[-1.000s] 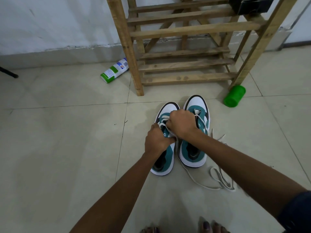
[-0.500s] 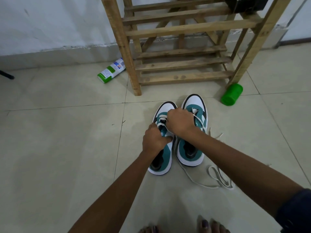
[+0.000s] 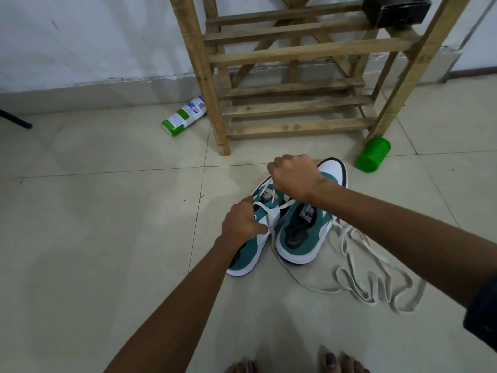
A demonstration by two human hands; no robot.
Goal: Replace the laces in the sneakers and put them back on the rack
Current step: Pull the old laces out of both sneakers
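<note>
Two teal-and-white sneakers stand side by side on the tiled floor, toes toward the rack. My left hand grips the left sneaker at its eyelet flap. My right hand is fisted above the toes, pinching a white lace that runs taut down into the left sneaker's eyelets. The right sneaker has no lace in it. A loose white lace lies in loops on the floor to the right. The wooden rack stands just beyond the shoes.
A green cup lies on its side by the rack's right leg. A white-and-green bottle lies left of the rack against the wall base. A black object sits on an upper shelf. My toes show at the bottom edge.
My right hand has risen and moved away from the shoes toward the rack, drawing the lace out taut. My left hand stays on the left sneaker.
</note>
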